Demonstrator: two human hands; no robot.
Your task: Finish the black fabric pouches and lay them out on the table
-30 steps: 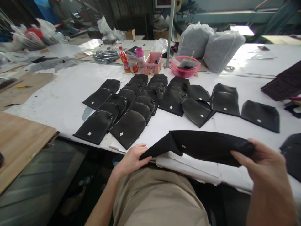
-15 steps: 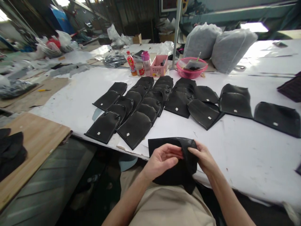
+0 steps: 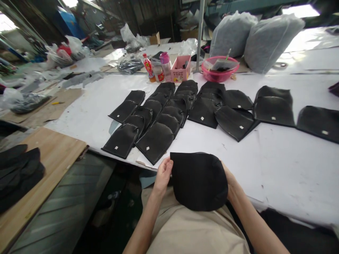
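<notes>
A black fabric piece, straight on its left edge and rounded on the right, is held up over my lap at the table's front edge. My left hand pinches its upper left corner between thumb and fingers. At the right edge my right hand grips it, with the fingers mostly hidden behind the cloth. Beyond it, overlapping rows of similar black pieces lie on the table, many with a small pale tag. Further right are more such pieces, one of them lying over another.
Along the back of the white table stand a red-capped bottle, a purple-lidded bottle, a pink box, a pink basin and stuffed bags. Dark cloth lies on a wooden board at left.
The black piece, stretched out sideways earlier, was handled at its right side by both hands and now hangs flat. My left hand has moved to its left corner. The view has shifted right.
</notes>
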